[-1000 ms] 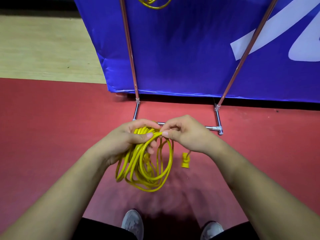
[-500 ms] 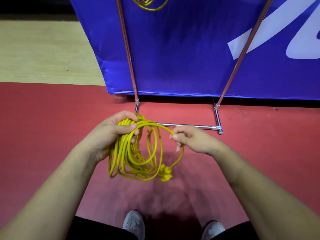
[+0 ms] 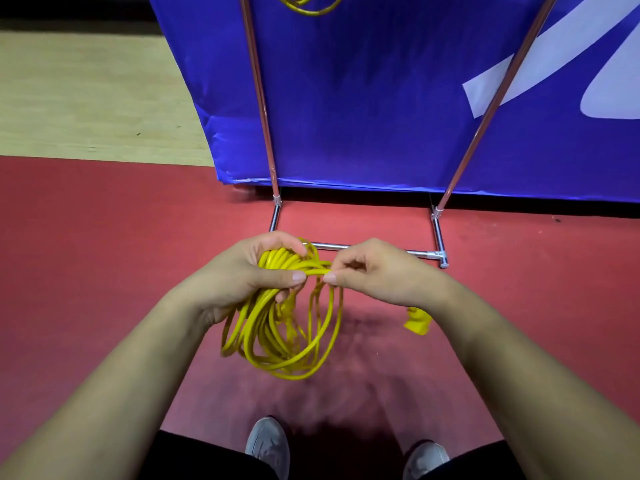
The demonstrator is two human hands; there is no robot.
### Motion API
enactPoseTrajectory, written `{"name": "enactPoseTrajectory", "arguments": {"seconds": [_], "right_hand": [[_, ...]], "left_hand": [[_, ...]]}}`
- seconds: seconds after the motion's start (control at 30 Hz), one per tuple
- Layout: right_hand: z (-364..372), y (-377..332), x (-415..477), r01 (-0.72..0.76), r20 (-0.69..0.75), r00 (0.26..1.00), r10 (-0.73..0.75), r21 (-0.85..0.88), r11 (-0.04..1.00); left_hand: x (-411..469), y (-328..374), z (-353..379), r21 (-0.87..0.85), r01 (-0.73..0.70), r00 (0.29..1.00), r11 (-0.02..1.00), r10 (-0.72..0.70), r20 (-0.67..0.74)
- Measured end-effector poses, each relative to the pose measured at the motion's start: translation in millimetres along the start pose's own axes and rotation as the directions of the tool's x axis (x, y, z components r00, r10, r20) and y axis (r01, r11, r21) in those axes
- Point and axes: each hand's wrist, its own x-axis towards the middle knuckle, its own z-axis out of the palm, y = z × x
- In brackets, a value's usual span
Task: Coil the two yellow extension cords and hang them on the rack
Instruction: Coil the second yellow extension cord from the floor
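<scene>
My left hand (image 3: 249,275) grips the top of a coiled yellow extension cord (image 3: 277,337), whose loops hang below it over the red floor. My right hand (image 3: 377,271) pinches one strand of that cord right beside my left thumb. The cord's yellow plug (image 3: 417,320) dangles under my right wrist. A second yellow cord (image 3: 311,3) hangs on the rack at the top edge, mostly cut off. The rack (image 3: 438,233) has two slanted copper-coloured poles and a chrome base bar just beyond my hands.
A blue banner (image 3: 381,98) with white markings stands behind the rack. Red floor (image 3: 86,254) lies all round me, with pale wooden flooring (image 3: 86,98) at the far left. My two grey shoes (image 3: 266,445) show at the bottom edge.
My right hand has come back in to my left hand, laying another loop onto the coil. The plug has swung from under the coil to below my right wrist.
</scene>
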Motion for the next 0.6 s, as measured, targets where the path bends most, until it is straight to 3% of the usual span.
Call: {"name": "enactPoseTrajectory", "arguments": {"seconds": [0.1, 0.2, 0.4, 0.6], "right_hand": [[-1, 32, -4, -0.163, 0.188, 0.964, 0.186, -0.13, 0.978], [-1, 52, -8, -0.256, 0.227, 0.937, 0.266, -0.074, 0.964], [2, 48, -4, -0.181, 0.03, 0.983, 0.178, 0.157, 0.971], [1, 11, -2, -0.003, 0.001, 1.0, 0.003, 0.085, 0.996]], "left_hand": [[0, 4, -8, -0.084, -0.036, 0.999, 0.996, 0.032, -0.041], [-1, 5, -13, -0.107, -0.049, 0.998, 0.993, 0.046, -0.035], [-5, 8, -25, -0.065, -0.028, 0.996, 0.998, 0.022, -0.085], [-4, 2, -16, 0.07, 0.061, 0.997, 0.996, -0.058, -0.045]]}}
